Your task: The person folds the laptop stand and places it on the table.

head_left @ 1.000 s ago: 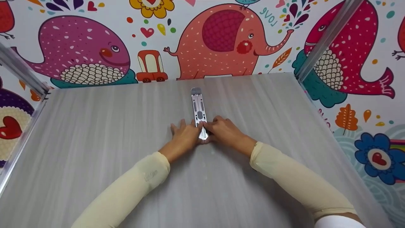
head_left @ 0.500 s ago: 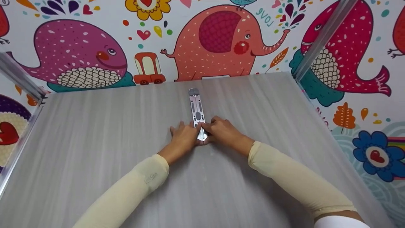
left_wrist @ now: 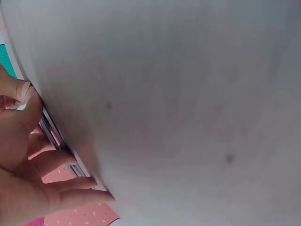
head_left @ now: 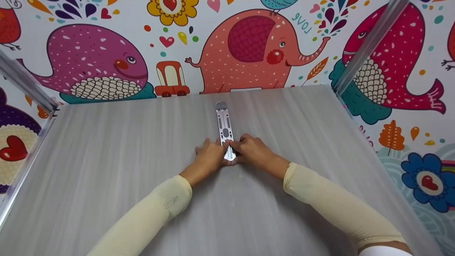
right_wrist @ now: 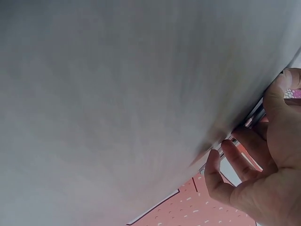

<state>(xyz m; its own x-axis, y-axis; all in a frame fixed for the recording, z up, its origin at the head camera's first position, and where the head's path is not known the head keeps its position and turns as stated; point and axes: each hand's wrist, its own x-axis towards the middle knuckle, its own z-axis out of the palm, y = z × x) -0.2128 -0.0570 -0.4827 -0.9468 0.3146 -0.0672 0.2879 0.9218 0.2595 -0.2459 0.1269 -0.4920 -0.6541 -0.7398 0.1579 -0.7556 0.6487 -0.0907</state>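
Observation:
A narrow silver metal stand with slots, folded flat like a laptop stand [head_left: 224, 121], lies lengthwise on the grey table, its rounded grey end pointing away. At its near end my left hand [head_left: 210, 155] pinches the left side, the outer fingers spread. From the right side my right hand [head_left: 256, 152] pinches the same end, and the two thumbs meet over the metal. The left wrist view shows the left hand's [left_wrist: 21, 155] fingertips along the stand's edge. Curled fingers of the right hand [right_wrist: 277, 165] appear in the right wrist view; they partly hide the stand.
The grey wood-grain table [head_left: 117, 149] extends around both hands. A wall printed with cartoon animals [head_left: 245, 53] stands behind it. Metal posts rise at the back left [head_left: 30, 83] and back right [head_left: 369, 46] corners.
Both hands stay at the near end of the stand, which lies in the same place. Only the head view shifts slightly.

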